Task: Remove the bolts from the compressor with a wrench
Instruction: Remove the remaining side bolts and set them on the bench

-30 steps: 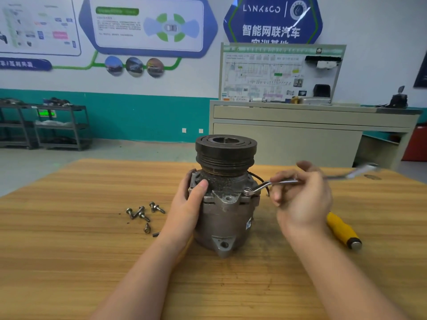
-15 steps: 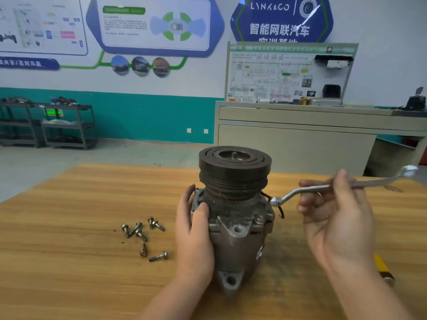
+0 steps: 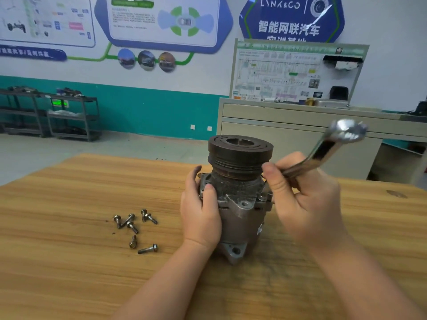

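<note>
The grey compressor (image 3: 240, 204) stands upright on the wooden table (image 3: 69, 262), its dark pulley (image 3: 240, 151) on top. My left hand (image 3: 201, 213) grips its left side, thumb on the flange. My right hand (image 3: 305, 202) holds a silver ring wrench (image 3: 328, 146) at the compressor's upper right; the handle slants up and to the right, and its lower end is hidden behind my fingers near the flange. Several removed bolts (image 3: 134, 225) lie loose on the table to the left.
A beige cabinet (image 3: 300, 132) with a wiring display board (image 3: 295, 72) stands behind the table. Dark metal shelving (image 3: 50, 116) lines the teal wall at far left. The table's far edge runs just behind the compressor.
The wrench swung from nearly level to steeply raised, and my right hand moved in close to the compressor's upper right. The view moved closer; the yellow-handled tool has left the frame.
</note>
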